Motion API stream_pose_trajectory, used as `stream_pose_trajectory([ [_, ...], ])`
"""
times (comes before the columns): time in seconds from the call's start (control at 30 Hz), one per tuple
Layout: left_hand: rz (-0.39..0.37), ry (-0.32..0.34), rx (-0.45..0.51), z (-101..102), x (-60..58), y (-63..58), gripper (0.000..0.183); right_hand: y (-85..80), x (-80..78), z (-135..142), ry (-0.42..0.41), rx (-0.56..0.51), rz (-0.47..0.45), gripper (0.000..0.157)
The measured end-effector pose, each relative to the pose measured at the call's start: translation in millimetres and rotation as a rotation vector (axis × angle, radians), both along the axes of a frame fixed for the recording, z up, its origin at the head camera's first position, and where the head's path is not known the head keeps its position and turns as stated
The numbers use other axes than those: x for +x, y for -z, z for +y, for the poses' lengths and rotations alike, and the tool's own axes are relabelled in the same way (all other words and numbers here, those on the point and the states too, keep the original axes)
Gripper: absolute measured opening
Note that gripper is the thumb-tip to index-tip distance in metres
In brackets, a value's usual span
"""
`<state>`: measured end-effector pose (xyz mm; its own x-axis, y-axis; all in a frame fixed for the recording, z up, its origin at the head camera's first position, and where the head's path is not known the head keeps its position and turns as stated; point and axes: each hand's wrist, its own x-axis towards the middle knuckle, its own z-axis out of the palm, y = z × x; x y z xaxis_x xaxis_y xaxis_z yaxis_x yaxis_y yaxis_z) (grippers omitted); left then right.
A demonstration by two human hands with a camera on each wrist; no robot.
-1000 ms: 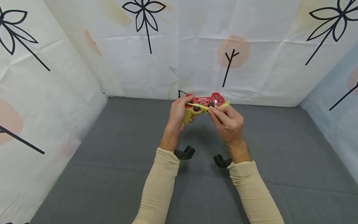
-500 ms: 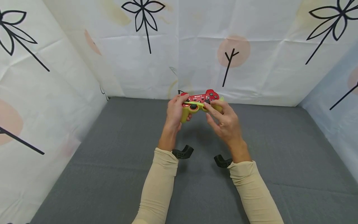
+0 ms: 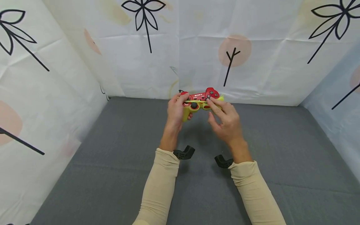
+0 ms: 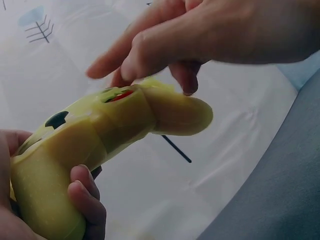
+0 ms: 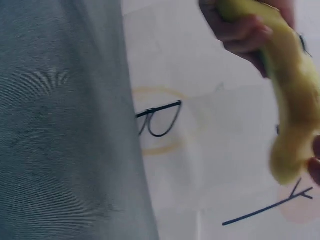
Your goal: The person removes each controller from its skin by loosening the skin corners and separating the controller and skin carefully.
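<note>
One red Sony game controller (image 3: 201,95), partly in a yellow cover (image 3: 185,115), sits between the fingers: left hand (image 3: 175,113) curled round one grip, right hand (image 3: 228,121) touching the other side with nearly straight fingers, thumb apart below

Left hand (image 5: 242,34) grips yellow controller (image 5: 295,95); edge-cropped right hand (image 5: 314,169) touches its lower end. Gray cloth (image 5: 60,125) at left; printed white backdrop (image 5: 235,145) behind.

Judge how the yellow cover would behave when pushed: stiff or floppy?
The yellow cover is probably floppy: its edge crosses the face of the red controller as a thin band. It may cling rather than slide, hugging the controller's contours near the left hand.
</note>
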<state>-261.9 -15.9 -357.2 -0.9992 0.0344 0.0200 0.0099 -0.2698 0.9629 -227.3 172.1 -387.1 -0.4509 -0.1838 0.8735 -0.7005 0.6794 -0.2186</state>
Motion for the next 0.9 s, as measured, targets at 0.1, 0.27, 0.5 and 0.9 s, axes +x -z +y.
stream_pose_trajectory([
  [0.1,0.012,-0.001,-0.017,-3,-0.6,0.6,0.024,-4.4,1.4,5,-0.031,-0.125,-0.033,0.036],
  [0.27,0.034,0.032,-0.078,-7,-1.6,1.8,0.027,-14.4,6.3,18,-0.017,-0.32,-0.146,0.032],
  [0.5,0.07,0.177,-0.16,0,-1.1,4.7,0.035,-25.5,14.0,32,0.008,-0.397,-0.637,0.049],
  [0.9,0.065,0.307,-0.137,14,0.8,10.9,0.036,-25.5,8.9,31,-0.213,-0.659,-0.916,0.046],
])
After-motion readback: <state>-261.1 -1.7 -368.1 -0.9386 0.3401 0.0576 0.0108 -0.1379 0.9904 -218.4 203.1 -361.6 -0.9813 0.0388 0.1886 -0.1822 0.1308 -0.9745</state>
